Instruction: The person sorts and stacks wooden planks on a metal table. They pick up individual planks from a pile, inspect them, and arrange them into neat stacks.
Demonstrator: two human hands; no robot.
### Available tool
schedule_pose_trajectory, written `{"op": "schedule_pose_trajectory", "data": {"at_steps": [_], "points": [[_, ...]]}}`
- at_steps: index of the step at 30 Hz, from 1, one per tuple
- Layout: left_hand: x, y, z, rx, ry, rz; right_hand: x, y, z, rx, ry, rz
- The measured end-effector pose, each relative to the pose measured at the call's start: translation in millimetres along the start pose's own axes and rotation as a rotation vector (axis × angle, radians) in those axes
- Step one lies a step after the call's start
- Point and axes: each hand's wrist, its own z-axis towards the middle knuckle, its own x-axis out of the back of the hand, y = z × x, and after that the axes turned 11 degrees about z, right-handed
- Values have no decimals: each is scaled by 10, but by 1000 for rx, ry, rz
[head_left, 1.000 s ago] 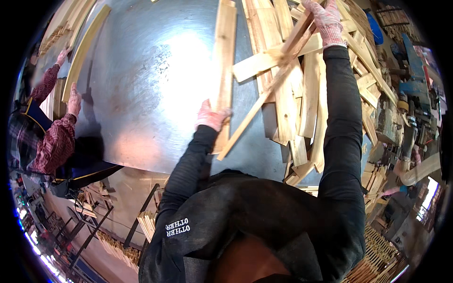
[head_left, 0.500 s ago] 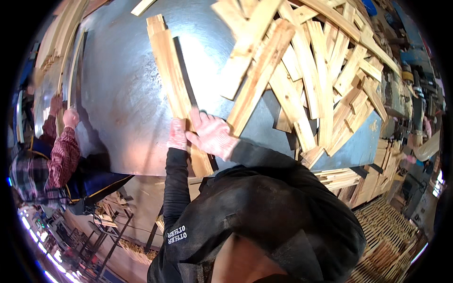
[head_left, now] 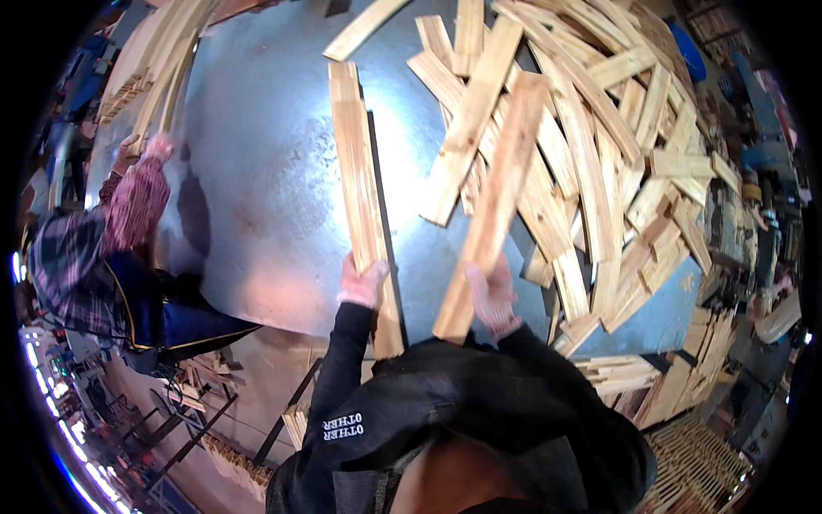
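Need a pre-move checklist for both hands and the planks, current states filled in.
1. Left hand gripping left plank stack: ok, thumb on top.
2. Right hand gripping right plank: ok, thumb on top.
3. Gap between them: ok, metal tabletop shows between.
4. Parallel: not ok, far ends splay apart.
5. Right plank not touching plank pile: cannot tell, they overlap in view.
6. Co-worker's hand clear: ok, far left.

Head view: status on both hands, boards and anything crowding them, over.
Left hand gripping overlapping boards. Right hand gripping a separate board. Jumbled board pile close by, beyond and right of right hand.
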Motion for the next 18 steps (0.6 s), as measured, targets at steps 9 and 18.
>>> {"op": "schedule_pose_trajectory", "data": {"at_steps": [9,18], "points": [[544,295,-585,205,238,753,-1183,-1761,3030,420,-29,-811],[409,180,-658,161,314,924,-1077,-644,2903,142,293,-1186]]}}
